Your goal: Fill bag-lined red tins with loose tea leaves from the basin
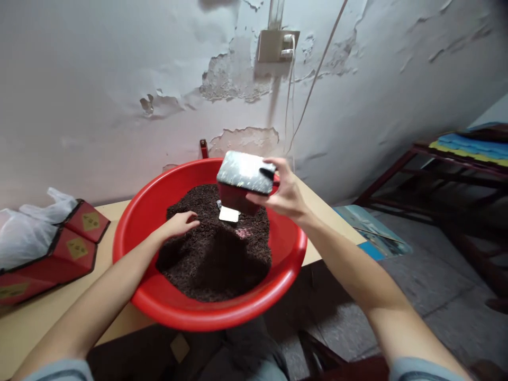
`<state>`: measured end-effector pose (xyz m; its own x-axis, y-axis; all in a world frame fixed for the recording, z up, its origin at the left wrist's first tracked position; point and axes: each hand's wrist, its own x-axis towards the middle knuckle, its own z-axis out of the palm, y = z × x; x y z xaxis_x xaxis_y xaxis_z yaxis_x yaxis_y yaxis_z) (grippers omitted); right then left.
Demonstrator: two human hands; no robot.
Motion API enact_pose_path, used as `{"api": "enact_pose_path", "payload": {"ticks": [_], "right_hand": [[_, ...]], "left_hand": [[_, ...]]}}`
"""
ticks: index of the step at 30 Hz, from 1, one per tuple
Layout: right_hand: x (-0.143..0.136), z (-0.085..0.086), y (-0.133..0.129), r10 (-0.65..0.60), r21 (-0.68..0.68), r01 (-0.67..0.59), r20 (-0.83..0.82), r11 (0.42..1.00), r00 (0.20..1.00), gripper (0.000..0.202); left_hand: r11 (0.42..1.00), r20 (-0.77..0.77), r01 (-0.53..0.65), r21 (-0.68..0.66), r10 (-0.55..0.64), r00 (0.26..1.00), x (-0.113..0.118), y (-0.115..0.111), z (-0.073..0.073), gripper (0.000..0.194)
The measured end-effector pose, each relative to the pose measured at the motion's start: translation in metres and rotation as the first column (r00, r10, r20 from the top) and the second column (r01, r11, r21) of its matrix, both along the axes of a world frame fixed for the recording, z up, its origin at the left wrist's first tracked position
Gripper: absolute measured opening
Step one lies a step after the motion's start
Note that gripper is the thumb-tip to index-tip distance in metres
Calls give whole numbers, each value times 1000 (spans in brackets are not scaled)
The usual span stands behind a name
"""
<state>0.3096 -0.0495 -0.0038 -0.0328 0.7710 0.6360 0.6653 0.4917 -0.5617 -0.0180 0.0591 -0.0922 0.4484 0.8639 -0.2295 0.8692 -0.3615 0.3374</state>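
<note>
A wide red plastic basin (291, 278) holds a heap of dark, loose, crumbly material (234, 275), like tea leaves. My right hand (283, 193) grips a rectangular tin (242, 177) from its right side, tilted above the heap, with a shiny silver face up and dark red sides. Below the tin a small white card or scoop (229, 214) shows; I cannot make out which. Beside it lies a pinkish patch (243, 233). Over the left part of the heap, my left hand (182, 223) has loosely bent fingers and nothing visible in it.
Red boxes with gold labels (81, 243) stand at the left, with clear plastic bags (27, 233) in them. The basin rests on a pale wooden table (111, 333). Behind is a peeling wall with a socket (273, 46) and hanging cords. A dark rack (448, 196) is at right.
</note>
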Motion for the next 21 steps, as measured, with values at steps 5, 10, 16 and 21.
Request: {"api": "enact_pose_path", "payload": {"ticks": [5, 10, 16, 21], "right_hand": [[78, 23, 38, -571, 89, 565, 178, 820, 801, 91], [152, -19, 105, -771, 27, 775, 136, 631, 623, 80], [187, -96, 167, -811, -253, 788, 24, 560, 584, 62], [198, -135, 198, -810, -335, 781, 81, 527, 581, 57]], "left_hand": [[969, -336, 179, -173, -228, 914, 14, -9, -11, 67], [913, -466, 172, -369, -342, 816, 24, -22, -9, 76], [919, -455, 153, -364, -319, 832, 25, -24, -3, 73], [910, -419, 122, -396, -297, 858, 26, -27, 2, 74]]}}
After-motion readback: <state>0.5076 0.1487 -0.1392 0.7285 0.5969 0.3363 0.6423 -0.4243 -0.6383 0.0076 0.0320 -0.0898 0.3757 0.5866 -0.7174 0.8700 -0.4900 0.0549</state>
